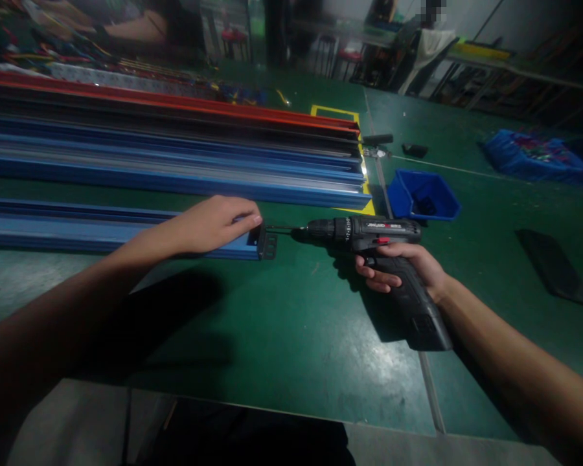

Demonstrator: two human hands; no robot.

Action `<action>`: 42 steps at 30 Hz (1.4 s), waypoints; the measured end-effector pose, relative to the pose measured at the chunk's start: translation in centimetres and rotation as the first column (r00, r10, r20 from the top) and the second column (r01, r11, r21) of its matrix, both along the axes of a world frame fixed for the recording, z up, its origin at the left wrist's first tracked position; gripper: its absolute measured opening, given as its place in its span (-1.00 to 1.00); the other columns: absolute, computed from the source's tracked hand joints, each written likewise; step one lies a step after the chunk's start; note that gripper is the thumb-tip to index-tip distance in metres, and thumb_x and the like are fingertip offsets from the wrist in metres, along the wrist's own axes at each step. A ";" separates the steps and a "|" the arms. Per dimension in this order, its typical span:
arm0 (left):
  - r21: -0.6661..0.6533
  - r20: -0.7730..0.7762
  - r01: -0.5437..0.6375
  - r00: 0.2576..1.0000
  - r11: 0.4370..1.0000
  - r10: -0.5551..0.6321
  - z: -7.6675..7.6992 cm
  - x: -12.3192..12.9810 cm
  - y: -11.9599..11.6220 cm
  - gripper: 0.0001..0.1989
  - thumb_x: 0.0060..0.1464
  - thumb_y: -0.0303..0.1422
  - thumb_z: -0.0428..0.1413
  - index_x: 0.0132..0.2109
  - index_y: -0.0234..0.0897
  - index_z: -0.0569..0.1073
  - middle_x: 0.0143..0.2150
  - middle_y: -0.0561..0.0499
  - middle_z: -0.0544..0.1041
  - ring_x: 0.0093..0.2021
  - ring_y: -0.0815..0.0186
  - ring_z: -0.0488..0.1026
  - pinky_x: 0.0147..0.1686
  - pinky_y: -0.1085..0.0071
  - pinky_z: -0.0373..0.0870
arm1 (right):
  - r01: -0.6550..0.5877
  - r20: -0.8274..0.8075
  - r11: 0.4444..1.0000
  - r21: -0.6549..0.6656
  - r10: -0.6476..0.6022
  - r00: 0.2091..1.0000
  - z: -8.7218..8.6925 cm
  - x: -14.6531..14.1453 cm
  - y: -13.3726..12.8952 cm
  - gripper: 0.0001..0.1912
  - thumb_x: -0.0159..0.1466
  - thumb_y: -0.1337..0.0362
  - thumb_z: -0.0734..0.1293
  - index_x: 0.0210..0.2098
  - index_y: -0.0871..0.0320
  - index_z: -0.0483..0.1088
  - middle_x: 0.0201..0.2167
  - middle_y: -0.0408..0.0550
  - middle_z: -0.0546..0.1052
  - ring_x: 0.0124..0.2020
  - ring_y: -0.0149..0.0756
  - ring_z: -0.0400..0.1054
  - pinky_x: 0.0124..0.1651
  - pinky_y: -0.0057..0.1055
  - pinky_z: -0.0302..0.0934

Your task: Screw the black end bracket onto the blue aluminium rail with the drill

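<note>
My right hand is closed round the handle of a black cordless drill with a small red switch. The drill lies level and points left. Its long thin bit reaches the upper part of a black end bracket on a long blue metal profile. Across the end of that profile rests my left hand, its fingers closed over the profile and its fingertips at the bracket. Whether the bit sits in a screw is too small to see.
Behind lie several long blue, black and red profiles side by side. A blue bin with dark parts stands beyond the drill. Farther right are a dark flat object and a blue tray of small parts. Another person's arm shows at the back left.
</note>
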State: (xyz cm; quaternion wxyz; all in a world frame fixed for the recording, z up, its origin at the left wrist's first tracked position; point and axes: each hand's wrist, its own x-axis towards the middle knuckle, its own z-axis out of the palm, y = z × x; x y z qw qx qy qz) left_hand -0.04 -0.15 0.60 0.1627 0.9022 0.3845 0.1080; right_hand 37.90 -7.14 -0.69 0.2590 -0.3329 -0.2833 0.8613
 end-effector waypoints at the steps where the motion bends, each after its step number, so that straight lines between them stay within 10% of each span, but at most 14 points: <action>1: 0.003 -0.001 -0.003 1.000 1.000 0.003 0.0 0.0 0.0 -0.56 0.36 -0.09 -0.13 -0.13 -0.26 0.53 -0.18 -0.03 0.59 -0.19 0.23 0.51 -0.17 0.39 0.33 | 0.002 0.002 1.000 0.005 -0.002 1.000 0.0 0.0 0.0 -0.72 0.27 0.27 0.33 -0.18 0.42 0.49 -0.39 0.04 0.48 -0.67 -0.56 0.05 -0.50 -0.47 0.28; 42: -0.035 -0.040 -0.036 0.999 0.999 0.035 0.2 0.0 -0.1 -0.58 0.34 -0.08 -0.12 -0.11 -0.24 0.52 -0.15 -0.03 0.59 -0.16 0.19 0.49 -0.11 0.35 0.33 | -0.019 0.015 0.999 0.050 0.018 1.000 0.1 -0.1 0.1 -0.78 0.30 0.27 0.29 -0.18 0.32 0.45 -0.39 0.00 0.49 -0.66 -0.54 0.04 -0.51 -0.46 0.24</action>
